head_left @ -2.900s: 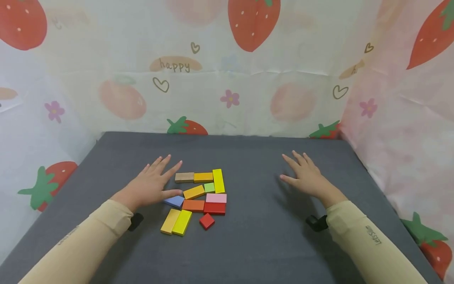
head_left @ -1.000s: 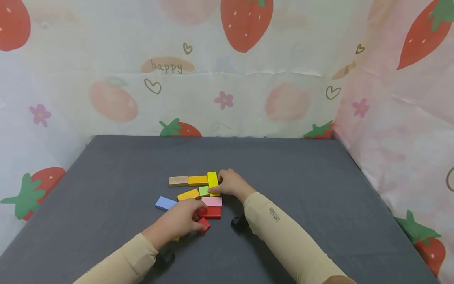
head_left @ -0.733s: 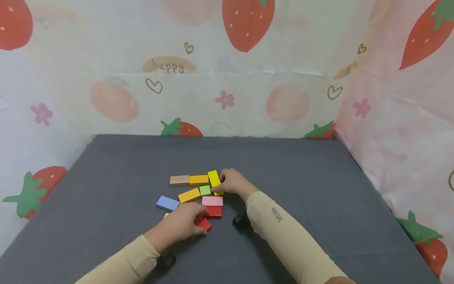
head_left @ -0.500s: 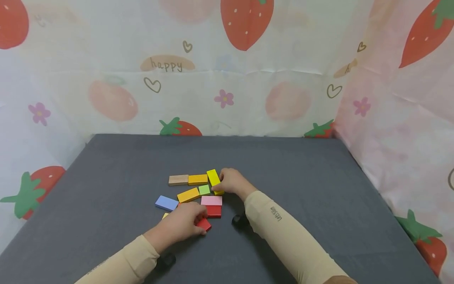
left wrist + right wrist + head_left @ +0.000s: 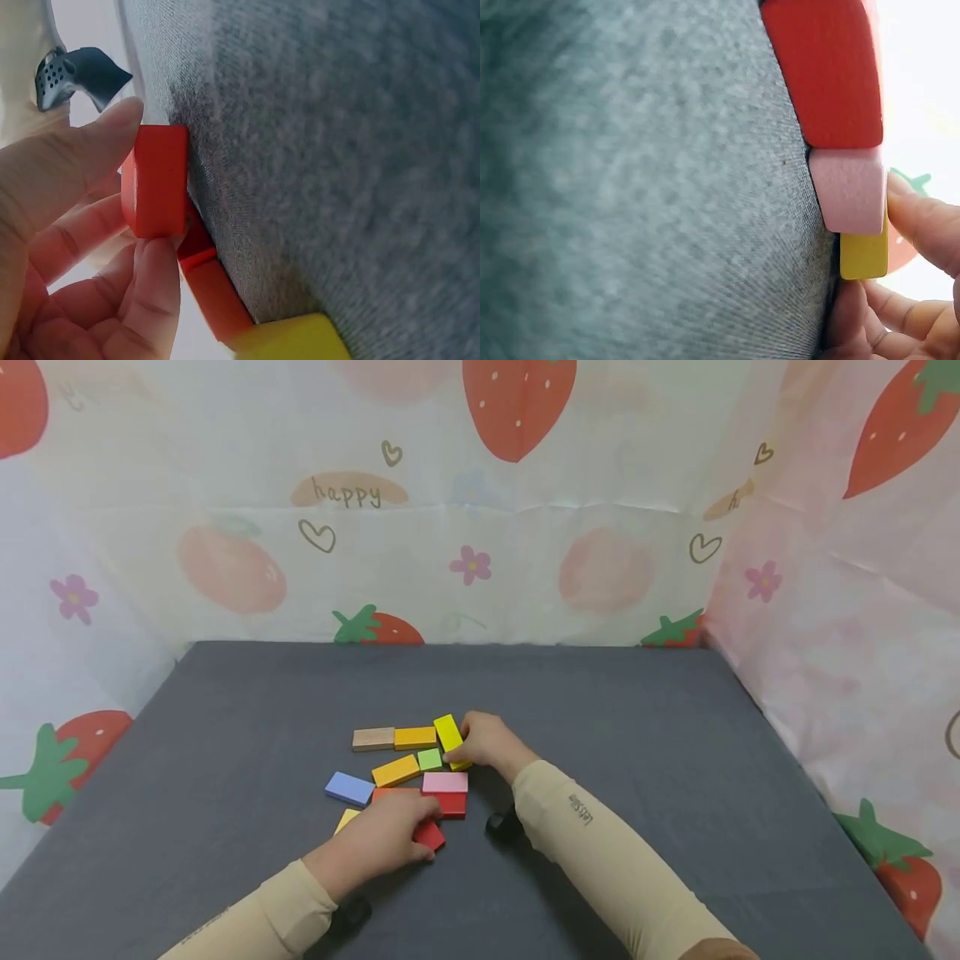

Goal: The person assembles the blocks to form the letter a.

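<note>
In the head view my left hand (image 5: 382,835) pinches a small red block (image 5: 429,835) low over the cloth. The left wrist view shows this red block (image 5: 159,180) between thumb and fingertips. My right hand (image 5: 491,745) grips the long yellow block (image 5: 447,735) from its right side, thumb at the near end; its yellow end (image 5: 865,255) shows in the right wrist view. A green block (image 5: 430,760) lies beside it, with a pink block (image 5: 446,782) and a larger red block (image 5: 454,807) nearer. My left hand partly covers an orange block (image 5: 395,792) and a pale yellow block (image 5: 347,819).
A natural wood block (image 5: 373,740) and an amber block (image 5: 415,738) form a row at the back. A second amber block (image 5: 395,771) and a blue block (image 5: 349,787) lie to the left. Grey cloth (image 5: 637,718) covers the table; a printed curtain (image 5: 510,527) hangs behind.
Both hands were spread apart above the table; they have come in and taken hold of the small red block and the long yellow block. Lately the yellow block has turned slightly, its far end leftward.
</note>
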`<move>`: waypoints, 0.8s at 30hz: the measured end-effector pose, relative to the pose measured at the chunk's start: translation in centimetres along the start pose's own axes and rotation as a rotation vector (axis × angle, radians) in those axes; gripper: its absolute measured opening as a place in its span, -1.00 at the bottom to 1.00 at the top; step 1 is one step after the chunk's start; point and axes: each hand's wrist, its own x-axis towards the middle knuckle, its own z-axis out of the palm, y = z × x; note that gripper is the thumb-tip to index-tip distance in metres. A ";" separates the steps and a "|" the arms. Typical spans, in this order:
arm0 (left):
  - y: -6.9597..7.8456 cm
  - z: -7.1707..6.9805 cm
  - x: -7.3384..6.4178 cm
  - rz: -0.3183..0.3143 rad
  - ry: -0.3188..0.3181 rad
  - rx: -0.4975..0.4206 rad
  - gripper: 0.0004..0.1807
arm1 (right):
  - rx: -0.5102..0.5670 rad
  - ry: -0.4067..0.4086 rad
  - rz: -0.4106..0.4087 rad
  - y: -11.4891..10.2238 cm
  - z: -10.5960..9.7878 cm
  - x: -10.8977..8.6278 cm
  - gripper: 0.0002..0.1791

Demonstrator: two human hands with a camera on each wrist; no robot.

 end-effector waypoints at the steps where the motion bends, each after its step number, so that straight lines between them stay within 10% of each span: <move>1: 0.0 0.0 0.0 -0.001 -0.004 0.004 -0.62 | -0.001 -0.004 0.008 0.0 0.0 0.1 -0.50; 24: 0.1 -0.5 0.2 -0.078 -0.056 -0.224 -0.79 | 0.157 -0.099 0.032 1.8 -1.8 0.3 -0.81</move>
